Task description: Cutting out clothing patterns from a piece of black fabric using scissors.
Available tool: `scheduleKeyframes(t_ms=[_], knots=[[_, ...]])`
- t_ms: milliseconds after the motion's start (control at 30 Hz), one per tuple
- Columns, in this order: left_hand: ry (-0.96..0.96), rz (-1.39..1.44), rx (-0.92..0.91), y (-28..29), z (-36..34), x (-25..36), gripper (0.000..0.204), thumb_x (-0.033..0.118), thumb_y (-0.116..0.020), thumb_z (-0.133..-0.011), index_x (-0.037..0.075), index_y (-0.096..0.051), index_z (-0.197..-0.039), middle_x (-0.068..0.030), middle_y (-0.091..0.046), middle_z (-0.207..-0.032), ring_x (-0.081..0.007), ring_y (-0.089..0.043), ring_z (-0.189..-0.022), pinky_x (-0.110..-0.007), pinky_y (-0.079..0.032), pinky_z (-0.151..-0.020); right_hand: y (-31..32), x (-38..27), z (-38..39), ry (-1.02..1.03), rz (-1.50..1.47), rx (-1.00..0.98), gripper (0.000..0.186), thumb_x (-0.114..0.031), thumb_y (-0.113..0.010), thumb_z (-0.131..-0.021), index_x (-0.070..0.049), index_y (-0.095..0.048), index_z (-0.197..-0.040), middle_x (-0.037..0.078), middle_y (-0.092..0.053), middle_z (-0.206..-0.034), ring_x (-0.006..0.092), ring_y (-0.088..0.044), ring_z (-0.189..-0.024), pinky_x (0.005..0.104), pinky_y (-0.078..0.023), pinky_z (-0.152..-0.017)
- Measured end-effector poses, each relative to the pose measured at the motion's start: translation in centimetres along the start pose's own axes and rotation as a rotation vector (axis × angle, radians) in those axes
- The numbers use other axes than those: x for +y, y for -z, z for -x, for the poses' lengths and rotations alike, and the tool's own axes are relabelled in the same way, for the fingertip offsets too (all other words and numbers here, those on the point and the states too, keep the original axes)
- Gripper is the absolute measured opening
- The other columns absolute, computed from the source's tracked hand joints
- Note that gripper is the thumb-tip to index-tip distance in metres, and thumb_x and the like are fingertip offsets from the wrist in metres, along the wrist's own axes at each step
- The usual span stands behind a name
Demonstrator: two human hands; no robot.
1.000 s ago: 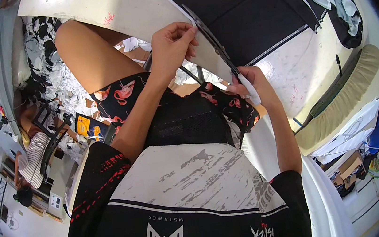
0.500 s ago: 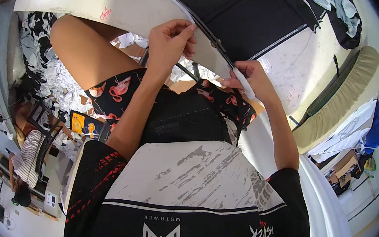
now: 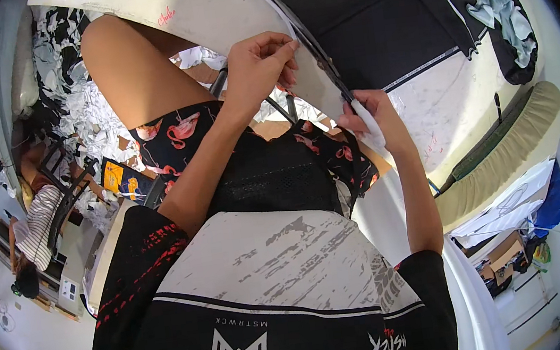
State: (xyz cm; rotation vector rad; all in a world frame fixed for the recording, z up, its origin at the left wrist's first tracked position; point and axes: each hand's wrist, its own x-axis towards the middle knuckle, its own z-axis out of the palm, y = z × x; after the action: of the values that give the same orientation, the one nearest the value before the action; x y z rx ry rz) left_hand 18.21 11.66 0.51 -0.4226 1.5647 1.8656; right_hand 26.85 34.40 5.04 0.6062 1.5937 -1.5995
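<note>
My right hand [image 3: 375, 111] is closed around large dark scissors [image 3: 325, 61], whose handle is wrapped in white. Their long blades lie along the left edge of a black fabric panel [image 3: 372, 17] spread on the white table [image 3: 425, 104]. A thin white strip [image 3: 279, 8] runs down that edge beside the blades. To the left of the scissors, my left hand [image 3: 260, 69] pinches the lower end of this strip between thumb and forefinger, its other fingers curled. Both hands are at the table's near edge, above my lap.
Grey-blue cloth pieces [image 3: 508, 14] hang at the table's right. A beige padded board [image 3: 509, 161] stands beyond my right arm. Fabric scraps [image 3: 74, 95] cover the floor at left, where another person in a striped top [image 3: 41, 225] sits near a black metal frame [image 3: 64, 208].
The view has shifted slightly, so the table and fabric appear a little further right and lower. Both hands keep their holds, with the scissors still along the fabric edge.
</note>
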Motion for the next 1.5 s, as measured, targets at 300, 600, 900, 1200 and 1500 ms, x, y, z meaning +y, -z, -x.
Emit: scheduleKeyframes(t_ms=[300, 600, 900, 1200, 1500], knots=[[-0.008, -0.008, -0.005, 0.1, 0.0, 0.0, 0.019, 0.013, -0.071, -0.096, -0.004, -0.070, -0.104, -0.0064, -0.067, -0.075, -0.0120, -0.062, -0.055, -0.024, -0.051, -0.051, -0.1, -1.6, -2.1, 0.030, 0.082, -0.041, 0.029, -0.014, -0.086, -0.082, -0.007, -0.059, -0.075, -0.004, -0.055, -0.064, 0.0041, -0.048, -0.053, 0.0211, -0.034, -0.049], [-0.012, -0.009, -0.020, 0.3, 0.1, -0.1, 0.018, 0.014, -0.070, -0.097, -0.003, -0.069, -0.103, -0.0066, -0.067, -0.074, -0.0115, -0.062, -0.054, -0.024, -0.051, -0.050, -0.9, -2.0, -1.8, 0.006, 0.060, 0.025, 0.032, -0.015, -0.090, -0.078, -0.007, -0.060, -0.072, -0.002, -0.055, -0.061, 0.0042, -0.047, -0.051, 0.0215, -0.033, -0.048], [-0.023, -0.036, -0.041, 0.4, 0.1, 0.1, 0.017, 0.012, -0.069, -0.098, -0.004, -0.069, -0.102, -0.0062, -0.067, -0.074, -0.0118, -0.062, -0.054, -0.024, -0.050, -0.049, -1.0, -3.1, -3.7, 0.076, 0.108, -0.024, 0.030, -0.020, -0.085, -0.085, -0.007, -0.060, -0.074, -0.004, -0.053, -0.060, 0.0039, -0.048, -0.051, 0.0216, -0.035, -0.048], [-0.017, -0.015, -0.042, 0.3, -0.1, -0.1, 0.015, 0.010, -0.071, -0.096, -0.004, -0.070, -0.100, -0.0063, -0.067, -0.072, -0.0112, -0.062, -0.053, -0.025, -0.051, -0.047, -1.4, -4.0, -4.6, 0.106, 0.085, -0.028, 0.032, -0.024, -0.084, -0.086, -0.008, -0.059, -0.073, -0.004, -0.052, -0.060, 0.0044, -0.048, -0.050, 0.0217, -0.036, -0.048], [-0.009, -0.032, -0.044, 0.2, 0.2, 0.2, 0.016, 0.011, -0.069, -0.097, -0.004, -0.069, -0.099, -0.0052, -0.066, -0.071, -0.0108, -0.062, -0.052, -0.025, -0.051, -0.046, -1.5, -4.3, -4.8, 0.081, 0.082, -0.008, 0.032, -0.021, -0.086, -0.084, -0.009, -0.059, -0.072, -0.005, -0.052, -0.060, 0.0040, -0.047, -0.050, 0.0214, -0.035, -0.048]])
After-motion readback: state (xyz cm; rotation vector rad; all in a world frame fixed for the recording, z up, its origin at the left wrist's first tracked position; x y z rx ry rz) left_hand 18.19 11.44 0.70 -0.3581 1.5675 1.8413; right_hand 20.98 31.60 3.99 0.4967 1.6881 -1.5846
